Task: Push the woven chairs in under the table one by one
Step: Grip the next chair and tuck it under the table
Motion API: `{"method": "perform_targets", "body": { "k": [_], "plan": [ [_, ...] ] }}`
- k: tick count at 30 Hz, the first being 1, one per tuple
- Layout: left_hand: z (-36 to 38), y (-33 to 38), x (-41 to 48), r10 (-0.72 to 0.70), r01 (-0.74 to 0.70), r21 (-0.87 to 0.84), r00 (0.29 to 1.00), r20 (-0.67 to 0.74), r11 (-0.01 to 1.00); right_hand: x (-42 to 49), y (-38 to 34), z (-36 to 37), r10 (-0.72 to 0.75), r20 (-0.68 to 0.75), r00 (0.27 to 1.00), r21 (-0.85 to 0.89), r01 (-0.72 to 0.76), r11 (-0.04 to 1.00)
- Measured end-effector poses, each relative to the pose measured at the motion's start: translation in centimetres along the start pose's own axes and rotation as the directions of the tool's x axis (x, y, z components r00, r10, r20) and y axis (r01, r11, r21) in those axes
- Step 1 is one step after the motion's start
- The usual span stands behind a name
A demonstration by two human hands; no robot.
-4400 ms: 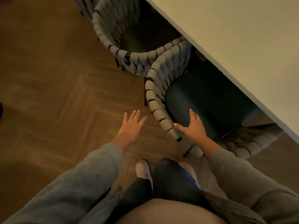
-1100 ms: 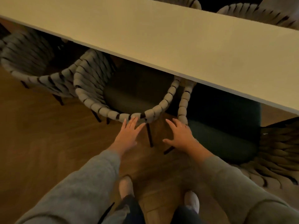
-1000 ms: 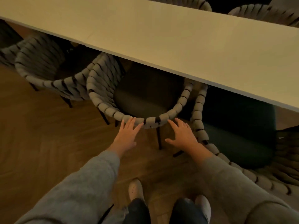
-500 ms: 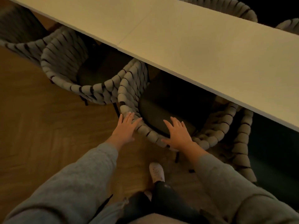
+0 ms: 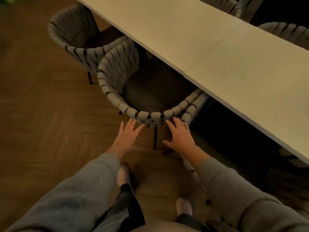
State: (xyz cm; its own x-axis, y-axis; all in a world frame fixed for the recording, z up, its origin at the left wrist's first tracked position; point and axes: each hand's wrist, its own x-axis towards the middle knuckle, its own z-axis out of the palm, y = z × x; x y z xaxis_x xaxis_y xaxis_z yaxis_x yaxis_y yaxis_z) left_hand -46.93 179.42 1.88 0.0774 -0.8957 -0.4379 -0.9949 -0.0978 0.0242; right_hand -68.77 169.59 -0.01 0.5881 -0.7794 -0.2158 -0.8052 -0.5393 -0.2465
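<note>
Chair: the woven chair (image 5: 143,114) sat mid-frame, seat partly under the table (image 5: 217,47), back rim just above our hands.
Hands: our left hand (image 5: 128,136) and right hand (image 5: 181,137) lay flat, fingers spread, holding nothing, equally near.
Push: it pointed toward upper right.
Hidden: we could not tell whether fingertips touched the rim.

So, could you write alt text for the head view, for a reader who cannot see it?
Seen from above, a person's left hand and right hand, fingers straight, reach the curved back of a grey woven chair that sits partly under a pale table. A second woven chair stands beside it on the wooden floor.
</note>
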Motion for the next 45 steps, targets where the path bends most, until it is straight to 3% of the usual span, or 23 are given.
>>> {"method": "perform_targets", "body": {
  "k": [8, 12, 15, 28, 32, 39, 45],
  "plan": [
    [-2.0, -18.7, 3.5, 0.003, -0.006, 0.059, 0.998, 0.059, 0.998, 13.6, -13.9, 1.3, 0.076, -0.031, 0.997, 0.007, -0.075, 0.997],
    [-2.8, -27.3, 5.8, -0.125, 0.12, 0.071, 0.99, 0.072, 0.99, 20.5, -20.1, 1.0, 0.061, 0.002, 0.998, -0.02, -0.061, 0.998],
    [-3.2, -32.1, 7.7, -0.135, 0.127, 0.09, 0.987, 0.091, 0.988, 25.1, -23.2, 0.3, 0.046, 0.005, 0.999, -0.027, -0.046, 0.999],
    [-13.4, -57.0, 25.4, -0.198, 0.202, 0.056, 0.978, -0.061, 0.978, 53.7, -34.7, -1.5, 0.02, -0.046, 0.999, -0.013, -0.02, 1.0],
    [-17.3, -63.2, 31.6, -0.165, 0.172, 0.11, 0.984, -0.071, 0.979, 61.2, -37.2, -2.9, 0.012, 0.051, 0.999, -0.007, -0.012, 1.0],
    [-20.3, -73.3, 41.3, 0.094, -0.154, 0.402, 0.982, 0.165, 0.903, 68.3, -42.0, -1.6, 0.065, 0.409, 0.91, 0.054, -0.095, 0.994],
    [-22.6, -78.9, 50.0, 0.252, -0.492, 0.421, 0.824, 0.507, 0.762, 71.9, -47.2, -0.1, 0.26, 0.486, 0.834, -0.017, -0.288, 0.957]
  ]
}}
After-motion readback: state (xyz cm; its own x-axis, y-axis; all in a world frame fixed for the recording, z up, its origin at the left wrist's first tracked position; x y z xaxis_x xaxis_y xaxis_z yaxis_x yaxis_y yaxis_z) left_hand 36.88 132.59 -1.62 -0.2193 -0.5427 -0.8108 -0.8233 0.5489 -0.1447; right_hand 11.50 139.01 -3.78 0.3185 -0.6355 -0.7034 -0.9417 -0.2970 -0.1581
